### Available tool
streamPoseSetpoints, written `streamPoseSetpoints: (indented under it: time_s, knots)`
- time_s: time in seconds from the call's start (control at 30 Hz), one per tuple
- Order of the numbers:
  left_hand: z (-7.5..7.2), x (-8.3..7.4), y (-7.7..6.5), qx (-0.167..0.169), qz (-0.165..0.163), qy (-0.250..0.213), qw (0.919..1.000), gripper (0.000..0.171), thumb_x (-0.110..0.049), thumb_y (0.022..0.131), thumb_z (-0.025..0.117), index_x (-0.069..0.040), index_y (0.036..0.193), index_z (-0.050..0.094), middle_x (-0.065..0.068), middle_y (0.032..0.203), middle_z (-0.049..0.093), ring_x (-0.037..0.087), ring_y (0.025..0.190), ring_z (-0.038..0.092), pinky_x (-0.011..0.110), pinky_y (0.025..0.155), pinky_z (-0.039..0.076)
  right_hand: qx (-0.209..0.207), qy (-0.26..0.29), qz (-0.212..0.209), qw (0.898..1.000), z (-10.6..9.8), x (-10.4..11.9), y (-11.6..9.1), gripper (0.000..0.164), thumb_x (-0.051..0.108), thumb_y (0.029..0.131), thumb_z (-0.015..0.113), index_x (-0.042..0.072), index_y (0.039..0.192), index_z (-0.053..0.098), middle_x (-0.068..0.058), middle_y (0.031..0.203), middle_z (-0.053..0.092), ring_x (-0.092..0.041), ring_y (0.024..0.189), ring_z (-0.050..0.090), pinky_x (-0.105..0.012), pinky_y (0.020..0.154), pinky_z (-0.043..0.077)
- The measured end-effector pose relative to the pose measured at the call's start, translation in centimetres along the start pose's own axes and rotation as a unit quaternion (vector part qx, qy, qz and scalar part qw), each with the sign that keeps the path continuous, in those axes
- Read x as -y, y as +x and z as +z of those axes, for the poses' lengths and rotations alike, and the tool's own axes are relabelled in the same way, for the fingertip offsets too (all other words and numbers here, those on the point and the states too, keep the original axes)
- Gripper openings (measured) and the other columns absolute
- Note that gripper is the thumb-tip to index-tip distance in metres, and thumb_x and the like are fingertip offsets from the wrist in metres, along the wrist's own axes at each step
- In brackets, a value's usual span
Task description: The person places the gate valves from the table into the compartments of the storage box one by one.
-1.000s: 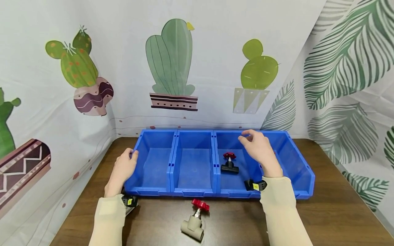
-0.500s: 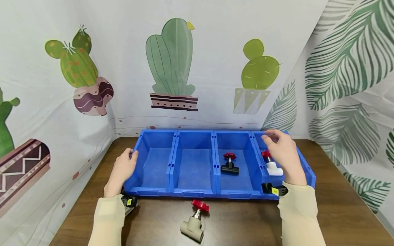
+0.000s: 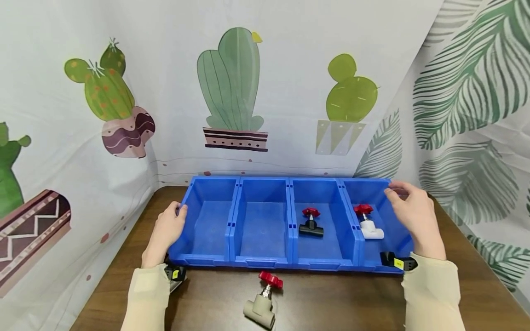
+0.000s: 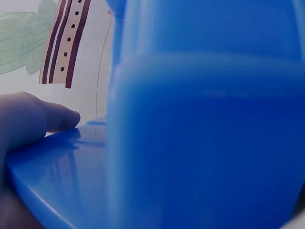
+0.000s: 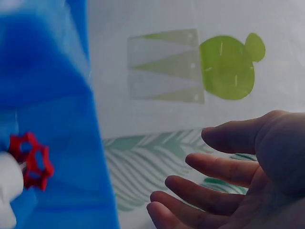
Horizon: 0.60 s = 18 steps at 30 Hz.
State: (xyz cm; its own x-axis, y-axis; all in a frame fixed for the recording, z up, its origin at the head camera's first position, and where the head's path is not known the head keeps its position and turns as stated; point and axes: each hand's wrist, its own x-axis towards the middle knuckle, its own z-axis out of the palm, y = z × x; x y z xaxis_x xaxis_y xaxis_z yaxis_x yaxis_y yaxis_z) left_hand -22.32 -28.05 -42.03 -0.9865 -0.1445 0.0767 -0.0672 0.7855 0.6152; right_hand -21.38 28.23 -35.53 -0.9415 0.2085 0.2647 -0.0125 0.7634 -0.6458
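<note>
A blue four-compartment parts bin (image 3: 265, 230) stands on the table. My left hand (image 3: 167, 230) grips its left side wall, with a digit lying over the rim in the left wrist view. At the opposite end, my right hand (image 3: 416, 218) hovers by the right rim; in the right wrist view its fingers are spread and hold nothing. A white valve with a red handwheel (image 3: 371, 230) lies in the rightmost compartment. Beside it, a black valve (image 3: 311, 229) with a red handwheel lies in the third compartment from the left.
A beige valve (image 3: 260, 310) with a red handwheel lies on the wooden table (image 3: 331, 299) in front of the bin. Partly hidden by the left wrist is a shiny object (image 3: 177, 284). Cactus-print cloth (image 3: 290, 92) hangs right behind the bin.
My right hand has moved right, from above the third compartment's divider to the bin's right rim, uncovering the white valve. The left hand stays on the left wall.
</note>
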Motion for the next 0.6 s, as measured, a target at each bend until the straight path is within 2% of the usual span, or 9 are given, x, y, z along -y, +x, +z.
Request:
streamPoseSetpoints:
  time_s: [0.2, 0.4, 0.6]
  knots:
    - [0.0, 0.0, 0.1, -0.008, 0.003, 0.002, 1.0000, 0.045, -0.040, 0.106, 0.034, -0.001, 0.118, 0.052, 0.019, 0.098, 0.059, 0.035, 0.085, 0.056, 0.046, 0.071, 0.043, 0.004, -0.024, 0.001, 1.000, -0.1, -1.9, 0.1, 0.042, 0.030, 0.100, 0.052, -0.003, 0.127, 0.057, -0.030, 0.115, 0.061, -0.046, 0.104, 0.054, -0.057, 0.078, 0.042]
    - [0.2, 0.1, 0.0, 0.001, -0.002, 0.001, 1.0000, 0.048, -0.042, 0.106, 0.033, 0.000, 0.119, 0.052, 0.019, 0.100, 0.059, 0.035, 0.086, 0.056, 0.046, 0.072, 0.043, 0.024, -0.040, 0.028, 0.998, -0.7, -3.6, 0.1, 0.048, 0.034, 0.101, 0.049, -0.004, 0.129, 0.055, -0.032, 0.119, 0.055, -0.051, 0.107, 0.046, -0.061, 0.080, 0.037]
    - [0.3, 0.1, 0.1, -0.002, -0.002, 0.002, 1.0000, 0.047, -0.041, 0.106, 0.034, 0.000, 0.119, 0.052, 0.019, 0.098, 0.059, 0.035, 0.086, 0.056, 0.046, 0.072, 0.043, 0.047, -0.064, 0.053, 0.995, -1.4, -5.5, 0.0, 0.049, 0.034, 0.101, 0.048, -0.007, 0.128, 0.051, -0.035, 0.117, 0.052, -0.053, 0.102, 0.046, -0.060, 0.076, 0.038]
